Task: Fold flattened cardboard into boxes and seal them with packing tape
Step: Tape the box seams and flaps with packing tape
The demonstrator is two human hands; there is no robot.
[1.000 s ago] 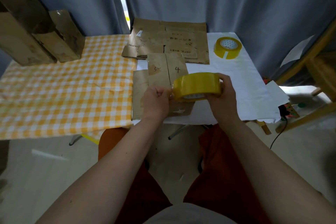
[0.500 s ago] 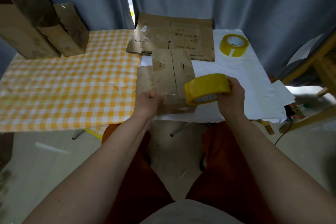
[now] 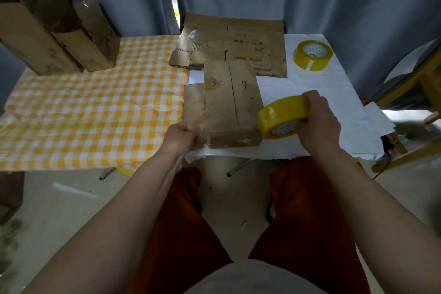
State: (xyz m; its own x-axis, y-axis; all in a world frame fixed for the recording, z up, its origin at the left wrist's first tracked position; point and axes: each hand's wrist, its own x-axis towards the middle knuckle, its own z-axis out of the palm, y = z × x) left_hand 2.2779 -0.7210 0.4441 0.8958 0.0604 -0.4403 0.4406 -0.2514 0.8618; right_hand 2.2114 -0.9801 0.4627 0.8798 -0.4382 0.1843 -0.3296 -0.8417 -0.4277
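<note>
A small folded cardboard box (image 3: 230, 98), its top flaps marked 3 and 4, lies on the white sheet near the table's front edge. My right hand (image 3: 318, 120) grips a yellow tape roll (image 3: 281, 116) just right of the box. My left hand (image 3: 182, 136) is closed at the box's front left corner, pinching the clear free end of the tape, which stretches across the box front toward the roll. A loose flap sticks out on the box's left side.
Flattened cardboard sheets (image 3: 238, 43) are stacked behind the box. A second yellow tape roll (image 3: 312, 55) rests at the back right. Two assembled boxes (image 3: 55, 31) stand at the back left on the yellow checked cloth (image 3: 95, 107). A wooden chair (image 3: 420, 93) is on the right.
My hands have drawn apart: the left moved left and down with the tape end, the right carried the roll to the right of the box. The strip between them has lengthened.
</note>
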